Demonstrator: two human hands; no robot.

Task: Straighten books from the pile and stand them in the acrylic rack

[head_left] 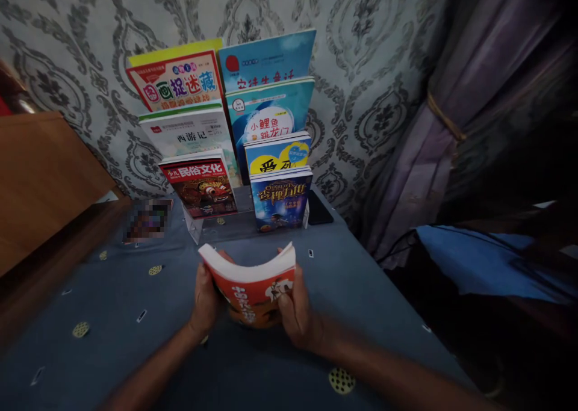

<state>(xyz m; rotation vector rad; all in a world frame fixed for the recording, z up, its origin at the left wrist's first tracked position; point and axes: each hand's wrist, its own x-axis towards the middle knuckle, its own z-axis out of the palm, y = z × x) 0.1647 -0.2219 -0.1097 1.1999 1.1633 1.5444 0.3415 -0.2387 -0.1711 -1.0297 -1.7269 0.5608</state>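
An orange-red paperback book (253, 296) is held up between both hands above the table, its white page edges facing up and its body bent in a curve. My left hand (206, 299) is closed on the book's left edge, thumb on the near cover. On the other edge, my right hand (298, 312) grips with the thumb pressed against the cover; most fingers of both hands are hidden behind the book. Beyond it stands a tiered clear rack (193, 225) of books, among them a red-and-dark book (205, 188) and a dark blue book (282, 203).
The table wears a dark blue cloth (149, 351) with yellow and white prints. A dark flat object (320, 207) lies right of the rack, a blurred-out item (148, 221) to its left. A wooden panel (45, 182) borders the left; a tied curtain (433, 134) hangs at right.
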